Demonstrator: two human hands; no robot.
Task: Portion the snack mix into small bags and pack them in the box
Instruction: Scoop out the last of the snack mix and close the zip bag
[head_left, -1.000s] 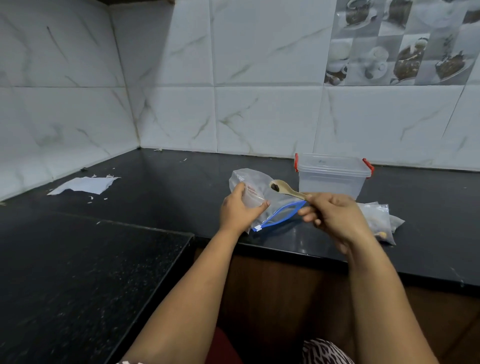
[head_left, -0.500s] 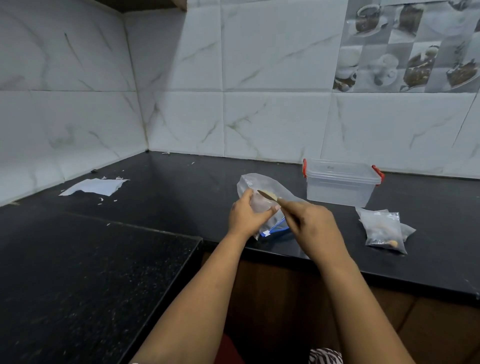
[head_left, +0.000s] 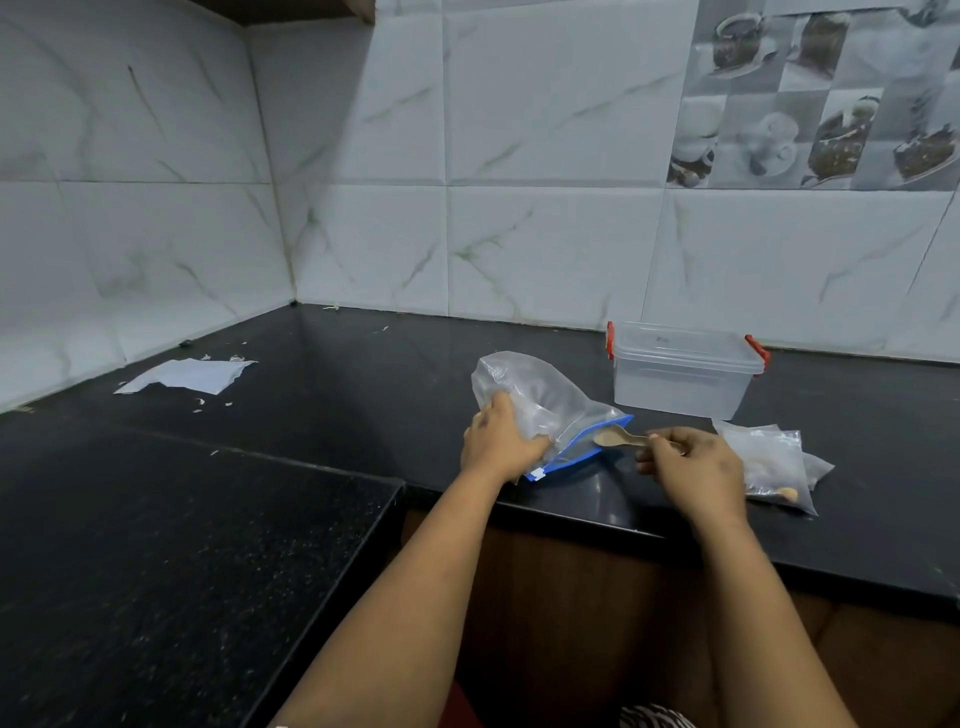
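Observation:
A large clear zip bag (head_left: 540, 400) with a blue seal strip lies on the black counter, its mouth facing right. My left hand (head_left: 498, 439) grips the bag near that mouth. My right hand (head_left: 691, 465) pinches the handle of a small wooden spoon (head_left: 615, 437), whose bowl sits at the bag's opening. Small clear bags (head_left: 774, 462) with a little snack mix lie to the right of my right hand. A clear plastic box (head_left: 680, 387) with red latches and its lid on stands behind them.
The black counter (head_left: 363, 395) runs along the tiled wall and turns toward me on the left. A torn white paper (head_left: 192, 375) with scraps lies far left. The counter's front edge is just below my hands.
My right hand has drawn the spoon out of the large bag and to the right; its bowl now sits at the bag's mouth. My left hand keeps holding the bag.

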